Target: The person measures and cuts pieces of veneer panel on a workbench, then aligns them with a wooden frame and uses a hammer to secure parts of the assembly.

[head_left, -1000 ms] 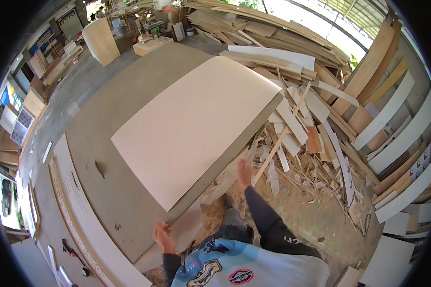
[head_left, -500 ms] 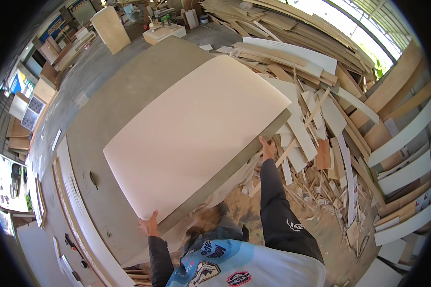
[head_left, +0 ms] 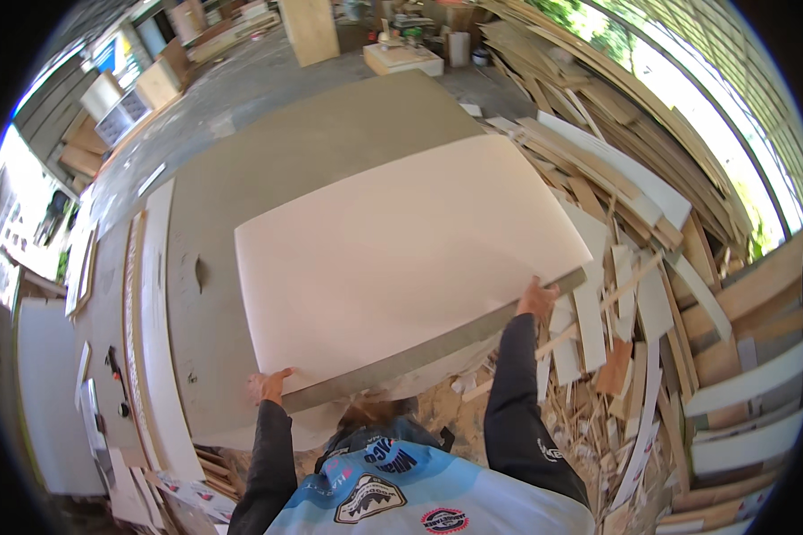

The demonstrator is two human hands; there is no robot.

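A large pale pinkish-white sheet lies over a broad grey-brown board surface, its long near edge running roughly parallel to the surface's front edge. At the sheet's near left corner my left hand is closed, thumb on top and the fingers partly hidden. My right hand grips the near edge towards the right corner, its fingertips on the sheet and the rest of the hand by the board's edge. Both arms reach forward in dark sleeves.
Offcuts and wood strips are heaped on the right, with long stacked boards behind. Long white strips and a dark hand tool lie on the left. A wooden box stands at the back.
My view has turned, so the scene sits further right and lower. My right hand has shifted along to the sheet's near edge; my left hand stays at the corner.
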